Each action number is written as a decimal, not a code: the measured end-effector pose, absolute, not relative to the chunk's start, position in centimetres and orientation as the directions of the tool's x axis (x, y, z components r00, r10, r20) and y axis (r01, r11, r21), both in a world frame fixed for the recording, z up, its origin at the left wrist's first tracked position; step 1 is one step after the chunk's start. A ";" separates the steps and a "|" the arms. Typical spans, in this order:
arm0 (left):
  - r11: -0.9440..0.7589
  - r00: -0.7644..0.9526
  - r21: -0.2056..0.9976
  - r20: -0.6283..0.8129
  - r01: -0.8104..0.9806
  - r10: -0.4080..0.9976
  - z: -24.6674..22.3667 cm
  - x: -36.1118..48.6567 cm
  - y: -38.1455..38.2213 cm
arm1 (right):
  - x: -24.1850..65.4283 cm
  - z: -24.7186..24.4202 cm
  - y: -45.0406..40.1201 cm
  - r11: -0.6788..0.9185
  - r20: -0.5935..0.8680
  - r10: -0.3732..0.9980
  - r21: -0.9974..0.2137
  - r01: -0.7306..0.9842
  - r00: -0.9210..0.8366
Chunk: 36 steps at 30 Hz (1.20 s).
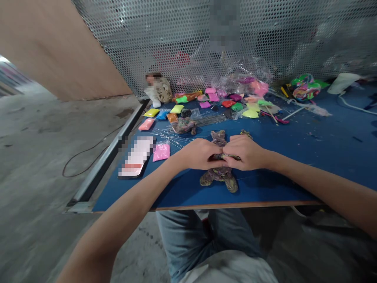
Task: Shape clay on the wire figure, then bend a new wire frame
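A mottled grey-purple modelling clay figure (221, 173) with two ears and stubby legs lies on the blue table (294, 173), close to its front edge. Over its middle, my left hand (203, 153) and my right hand (245, 152) meet with fingers closed. They pinch a thin strip of mottled modelling clay (225, 156) between them. My fingers partly cover the strip and the figure's upper body, so I cannot tell whether the two are joined. Just beyond my right hand sits a small greenish clay bit (246, 133). A larger mottled clay lump (184, 125) rests farther back.
Thin metal wires (172, 138) spread behind my left hand. Left of them lie a pink clay packet (161, 151) and a blurred phone-like slab (137, 157). Several coloured clay packets (210, 94) crowd the back, before a perforated metal panel (182, 35). A white cup (343, 83) lies tipped at right.
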<state>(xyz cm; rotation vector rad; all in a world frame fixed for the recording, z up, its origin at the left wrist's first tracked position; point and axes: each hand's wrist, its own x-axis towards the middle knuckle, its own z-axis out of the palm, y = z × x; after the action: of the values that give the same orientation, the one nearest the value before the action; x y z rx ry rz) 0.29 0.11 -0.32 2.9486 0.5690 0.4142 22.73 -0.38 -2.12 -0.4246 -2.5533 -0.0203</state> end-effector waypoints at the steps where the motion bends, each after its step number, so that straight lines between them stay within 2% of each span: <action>1: -0.924 0.891 0.157 0.248 0.350 0.380 -0.3 0.3 0.1 | 22.7 -2.1 -0.3 0.951 0.522 0.293 -0.074 0.299 -0.801; 9: -0.925 0.888 0.149 0.262 0.349 0.378 0.1 0.1 0.1 | 23.5 -2.5 0.5 0.962 0.521 0.219 0.025 0.271 -0.825; 15: -0.901 0.815 0.074 0.400 0.428 0.420 0.3 -0.3 0.5 | 24.5 -1.6 1.3 0.929 0.534 0.301 0.022 0.369 -0.790; 21: -0.878 0.742 0.134 0.486 0.460 0.463 0.7 -0.5 0.6 | 24.8 -1.4 1.6 0.909 0.517 0.335 0.043 0.415 -0.788; 25: -0.861 0.746 0.172 0.439 0.478 0.501 0.7 -0.6 0.9 | 24.8 -1.7 1.5 0.914 0.547 0.356 -0.035 0.405 -0.757; 31: -0.882 0.811 0.206 0.347 0.424 0.471 0.3 -0.4 1.2 | 25.1 -1.4 1.3 0.913 0.516 0.407 -0.262 0.313 -0.753; 33: -0.886 0.822 0.211 0.335 0.412 0.462 0.2 -0.3 1.1 | 25.1 -1.4 1.4 0.913 0.471 0.399 -0.285 0.293 -0.787; 36: -0.884 0.821 0.227 0.330 0.410 0.466 0.2 -0.2 1.1 | 25.0 -1.6 1.5 0.919 0.426 0.386 -0.249 0.305 -0.818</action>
<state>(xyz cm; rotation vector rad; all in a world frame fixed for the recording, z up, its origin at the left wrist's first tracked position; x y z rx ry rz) -0.23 1.06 0.23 2.8579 0.6909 0.5738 25.03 1.46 -1.64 -0.4977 -2.5985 0.2329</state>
